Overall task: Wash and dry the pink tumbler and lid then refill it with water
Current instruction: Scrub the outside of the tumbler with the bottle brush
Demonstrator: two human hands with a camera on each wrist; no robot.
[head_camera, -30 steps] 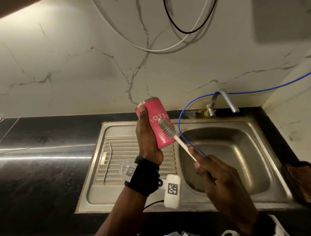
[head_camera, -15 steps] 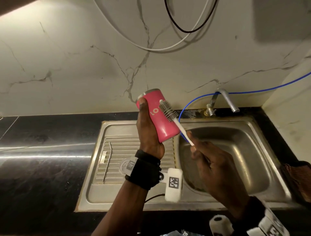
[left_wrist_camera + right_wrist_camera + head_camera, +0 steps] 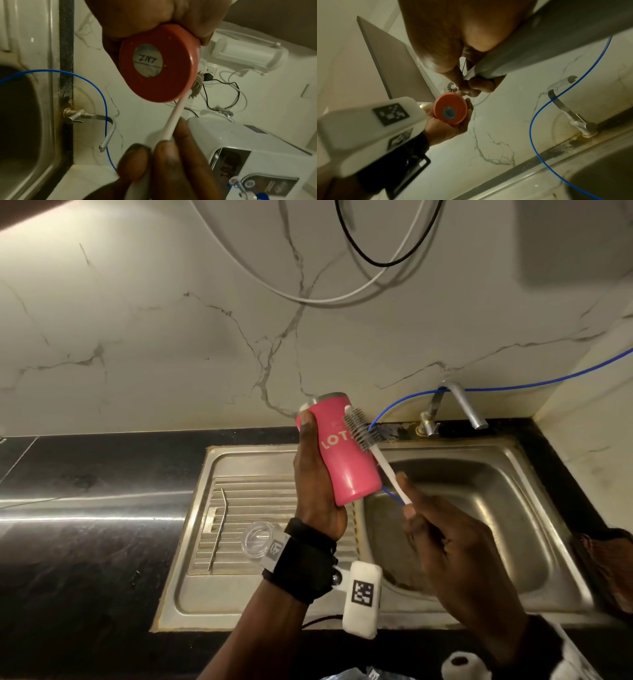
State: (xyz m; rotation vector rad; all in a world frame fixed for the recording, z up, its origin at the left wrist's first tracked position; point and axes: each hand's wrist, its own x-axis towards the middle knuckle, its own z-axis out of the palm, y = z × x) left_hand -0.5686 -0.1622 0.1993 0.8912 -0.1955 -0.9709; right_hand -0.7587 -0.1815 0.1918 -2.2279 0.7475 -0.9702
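My left hand grips the pink tumbler above the sink's divider, tilted with its silver rim toward the wall and its base toward me. The base with a round sticker shows in the left wrist view and in the right wrist view. My right hand pinches the white handle of a bottle brush. Its bristle head lies against the tumbler's upper right side. The clear lid rests on the drainboard, partly hidden behind my left wrist.
A steel sink lies below with its drainboard on the left, where a bent metal straw lies. The tap stands behind the basin. A blue hose runs into the basin. A brown cloth sits at the right edge.
The brush head has slid up the tumbler's side from the middle toward the rim end. My right hand followed it upward. The left hand has turned the tumbler slightly.
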